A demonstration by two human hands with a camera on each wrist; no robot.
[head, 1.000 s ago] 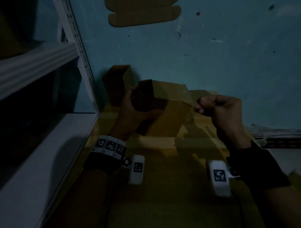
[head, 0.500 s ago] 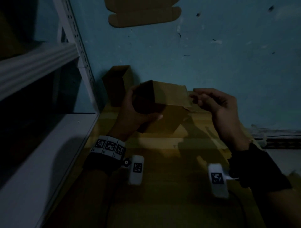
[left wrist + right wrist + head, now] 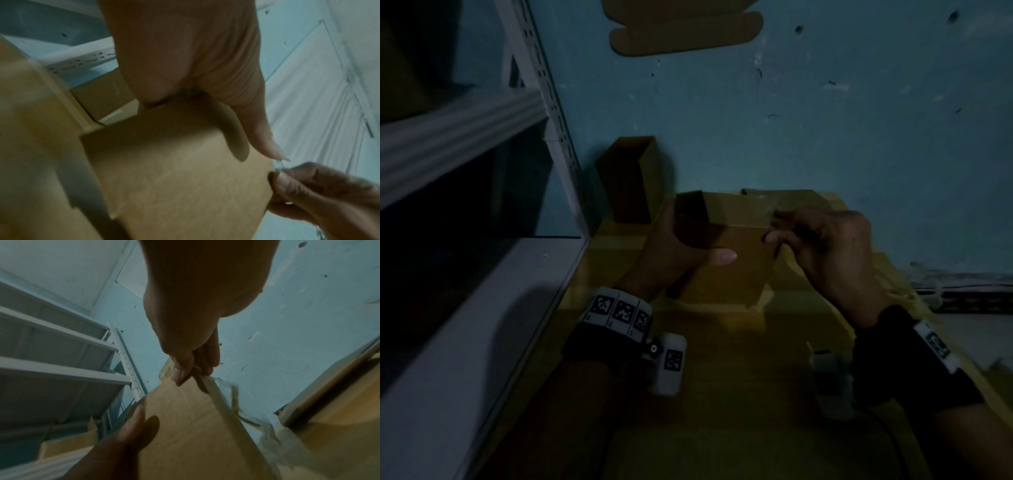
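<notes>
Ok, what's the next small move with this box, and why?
Probably pull the clear tape away along the box edge: the right hand pinches it at the box's right corner, part hangs loose and crumpled, and the left hand grips the other side as a brace.

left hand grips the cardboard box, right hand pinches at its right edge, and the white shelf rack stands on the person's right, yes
Not quite. The white shelf rack stands on the person's left, not the right, as the head view shows. The rest holds: the left hand grips the cardboard box, and the right hand pinches at its right edge.
</notes>
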